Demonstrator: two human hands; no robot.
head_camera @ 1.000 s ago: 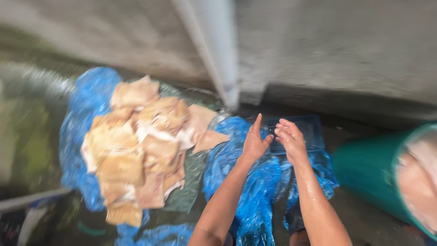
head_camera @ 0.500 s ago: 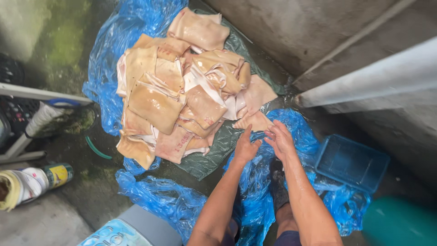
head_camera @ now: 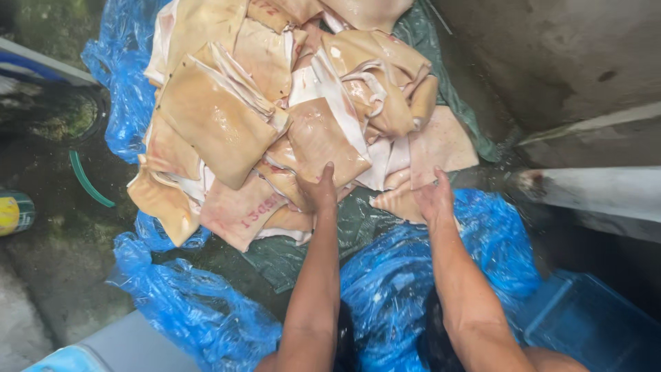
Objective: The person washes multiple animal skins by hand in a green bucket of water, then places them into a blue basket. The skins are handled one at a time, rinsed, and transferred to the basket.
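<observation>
Two hands reach into a heap of pale skin slabs on plastic sheeting.

The left hand [head_camera: 321,187] lies flat and open on a tan slab [head_camera: 323,141] at the pile's lower centre; that slab's long axis runs from upper left to lower right. The right hand [head_camera: 432,200] rests, fingers spread, on a pinkish slab [head_camera: 441,143] at the pile's right edge. The pile [head_camera: 227,110] fills the upper middle of the frame, over blue plastic [head_camera: 172,303] and a green sheet [head_camera: 289,255]. A white pipe [head_camera: 606,193] juts in from the right, just beside the right hand.
</observation>
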